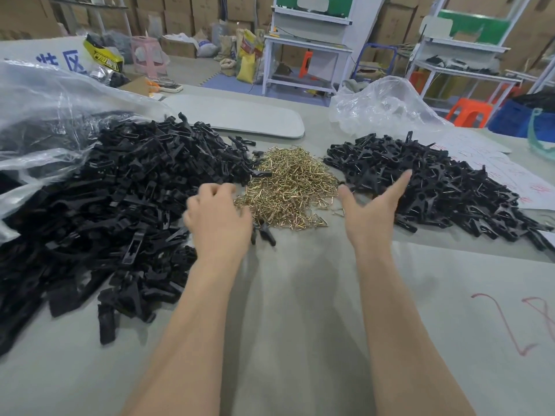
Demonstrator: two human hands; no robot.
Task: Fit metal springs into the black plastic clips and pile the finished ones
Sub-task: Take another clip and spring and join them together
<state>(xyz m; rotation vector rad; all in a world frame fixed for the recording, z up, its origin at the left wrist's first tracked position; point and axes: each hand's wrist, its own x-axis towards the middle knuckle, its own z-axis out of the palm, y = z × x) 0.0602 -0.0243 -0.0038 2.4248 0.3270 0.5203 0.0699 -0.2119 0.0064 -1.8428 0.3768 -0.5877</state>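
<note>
Two hands, one left hand (217, 214) and one right hand (371, 210), over one grey surface (300, 310). Three heaps lie on it: one big heap of bare black clips (105, 205), one heap of gold springs (288, 181), one smaller heap of sprung clips (435, 187); the pieces in each are too many to count. Two clear plastic bags, left bag (45, 115) and right bag (381, 106). One pale oblong board (237, 118). One pink stool (145, 54).

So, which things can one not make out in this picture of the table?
1. Head view: the left hand is motion-blurred; whether its curled fingers hold a clip cannot be told.
2. Head view: the loose clip pile is partly covered by the plastic bag and cut off by the left edge.
3. Head view: in the right pile, details are too small to check that every clip is fitted.
</note>
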